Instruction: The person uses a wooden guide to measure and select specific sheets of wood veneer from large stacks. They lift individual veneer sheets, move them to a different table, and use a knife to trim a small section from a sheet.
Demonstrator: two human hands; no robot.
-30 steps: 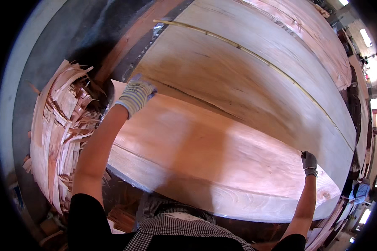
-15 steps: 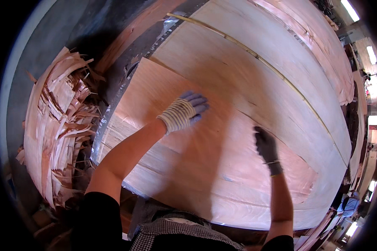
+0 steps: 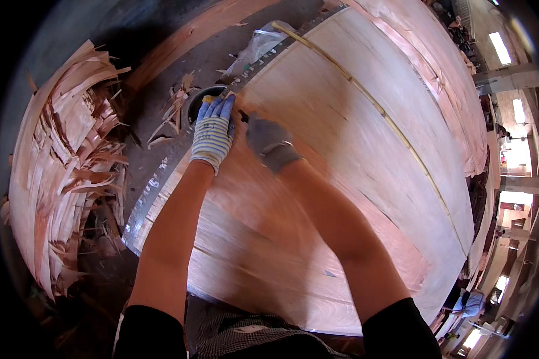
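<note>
My left hand (image 3: 212, 133), in a striped glove with blue fingers, lies with its fingers stretched out at the far left corner of a reddish wood veneer sheet (image 3: 245, 191). Close to its right is my right hand (image 3: 272, 143) in a grey glove, closed. A small dark tip (image 3: 244, 116) sticks out from its fingers; what it belongs to is hidden. The reddish sheet rests on a wide stack of paler veneer (image 3: 335, 137). Along this stack runs a thin bamboo stick (image 3: 374, 103), apart from both hands.
A tall heap of torn veneer scraps (image 3: 60, 173) stands left of the stack. Between them, more strips (image 3: 172, 113) and a dark round container (image 3: 196, 103) are on the floor. Another pinkish veneer pile (image 3: 425, 66) lies beyond. A person (image 3: 470, 303) is far right.
Both hands have moved to the sheet's far left corner. My right hand has swung far leftward and away from me, beside the left hand. The view has shifted.
</note>
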